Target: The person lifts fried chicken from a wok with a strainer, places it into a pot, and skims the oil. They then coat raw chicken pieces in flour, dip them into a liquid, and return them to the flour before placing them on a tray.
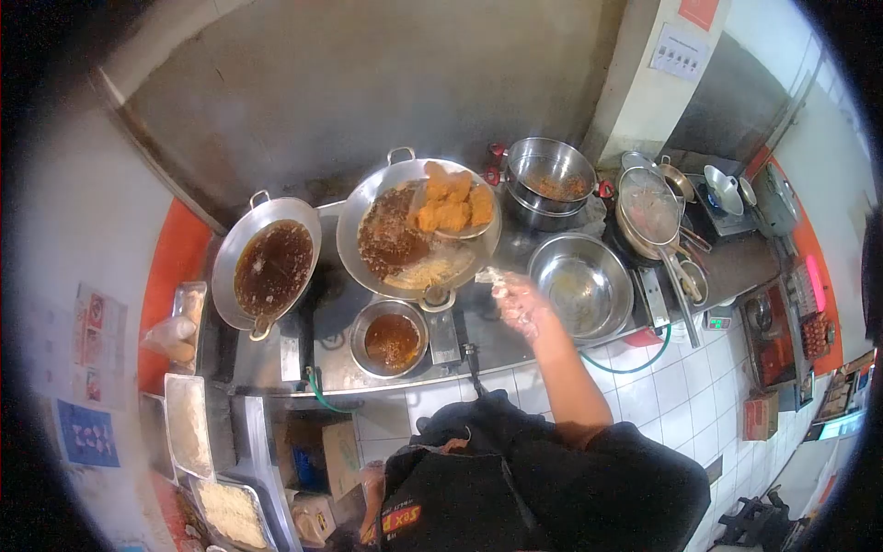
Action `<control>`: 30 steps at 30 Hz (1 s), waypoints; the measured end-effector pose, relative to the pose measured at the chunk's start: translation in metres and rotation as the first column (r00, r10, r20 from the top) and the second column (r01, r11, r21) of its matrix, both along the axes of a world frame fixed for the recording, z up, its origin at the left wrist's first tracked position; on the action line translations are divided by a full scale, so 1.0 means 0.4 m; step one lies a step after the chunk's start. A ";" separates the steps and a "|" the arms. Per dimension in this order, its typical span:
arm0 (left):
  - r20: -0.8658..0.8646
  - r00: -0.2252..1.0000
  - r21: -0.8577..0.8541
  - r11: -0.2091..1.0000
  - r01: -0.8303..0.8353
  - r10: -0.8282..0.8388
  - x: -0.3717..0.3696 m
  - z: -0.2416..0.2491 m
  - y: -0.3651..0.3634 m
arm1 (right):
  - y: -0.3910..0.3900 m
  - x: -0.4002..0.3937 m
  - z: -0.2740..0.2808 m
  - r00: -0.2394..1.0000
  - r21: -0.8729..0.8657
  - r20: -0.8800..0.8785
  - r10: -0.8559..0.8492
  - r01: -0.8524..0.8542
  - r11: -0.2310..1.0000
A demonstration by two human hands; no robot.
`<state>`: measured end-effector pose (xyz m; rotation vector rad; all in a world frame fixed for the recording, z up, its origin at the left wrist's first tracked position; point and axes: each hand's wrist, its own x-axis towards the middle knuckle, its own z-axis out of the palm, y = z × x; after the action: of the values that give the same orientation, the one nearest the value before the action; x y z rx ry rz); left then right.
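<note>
Head view: browned pieces [451, 212] are resting in a strainer [472, 233] over the wok [349, 230]; paler bits [430, 272] are lying unbrowned in oil. The floury right hand [520, 308] is bending its fingers nearby, grip unclear; the left hand [372, 483] is showing too little to tell.

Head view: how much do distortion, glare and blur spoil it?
Head view: black borders round off the corners, and the counter bows; glare streaks the steel basin; the blue poster is too soft to read; the right hand looks slightly soft.

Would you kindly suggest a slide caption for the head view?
White-smeared right hand beside a large wok of dark oil and golden-brown pieces.
</note>
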<state>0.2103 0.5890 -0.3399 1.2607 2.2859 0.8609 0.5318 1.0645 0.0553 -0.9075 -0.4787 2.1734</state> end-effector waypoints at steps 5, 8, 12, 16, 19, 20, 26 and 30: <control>0.353 0.867 -0.271 0.925 -0.265 0.352 0.005 -0.027 -0.005 | 0.136 0.111 0.008 0.995 0.025 0.007 -0.095 0.094 0.995; 0.187 0.933 -0.317 0.918 -0.238 0.306 0.023 0.028 0.020 | 0.299 0.192 -0.056 0.992 0.089 0.032 -0.125 0.122 0.988; 0.105 0.911 -0.456 0.833 -0.312 0.399 0.086 0.160 0.041 | 0.515 0.285 -0.125 0.982 0.167 0.084 -0.171 0.156 0.974; 0.083 0.923 -0.454 0.839 -0.301 0.376 0.088 0.044 -0.018 | 0.708 0.379 -0.209 0.893 0.268 0.399 -0.210 0.105 0.958; 0.090 0.928 -0.468 0.838 -0.280 0.361 0.102 0.021 -0.039 | 0.710 0.396 -0.176 0.822 0.196 0.549 -0.151 0.050 0.979; 0.087 0.934 -0.472 0.840 -0.269 0.347 0.103 0.014 -0.048 | 0.724 0.412 -0.178 0.786 0.188 0.613 -0.078 -0.049 0.981; 0.104 0.936 -0.483 0.839 -0.249 0.337 0.120 -0.003 -0.052 | 0.807 0.513 -0.208 0.416 0.258 0.909 -0.012 -0.539 0.802; 0.135 0.943 -0.435 0.873 -0.219 0.304 0.116 0.004 -0.001 | 0.828 0.556 -0.198 -0.350 -0.329 0.655 -0.670 -0.930 0.164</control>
<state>0.2565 0.5888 -0.3381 0.6569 2.3406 0.5097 0.7543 1.3956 -0.0240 -1.5274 -3.1435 -0.2799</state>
